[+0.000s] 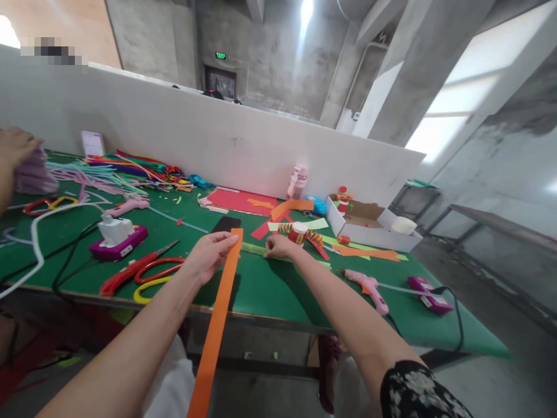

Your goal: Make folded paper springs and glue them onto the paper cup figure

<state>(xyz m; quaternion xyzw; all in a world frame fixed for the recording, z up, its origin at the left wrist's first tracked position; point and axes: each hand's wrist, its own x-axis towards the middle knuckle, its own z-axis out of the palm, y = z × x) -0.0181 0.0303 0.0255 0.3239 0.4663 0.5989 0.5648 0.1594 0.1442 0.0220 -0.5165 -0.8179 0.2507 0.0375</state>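
Note:
My left hand [209, 254] pinches the upper end of a long orange paper strip [221, 307], which hangs down past the table's front edge. A light green paper strip [253, 249] meets the orange one near my left fingertips; whether they are joined I cannot tell. Its other part is under the closed fingers of my right hand [279, 247], low over the table. Just behind my right hand stands a small red and white paper cylinder [298, 233] with folded orange and yellow paper strips [314, 237] at its sides.
Red-handled scissors [159, 271] and a red utility knife [130, 276] lie at left. Pink glue guns [368, 285] rest on the green table [270, 290], with corded purple power strips [429, 295]. A white box [369, 232] stands at right. Another person's hand [17, 148] is far left.

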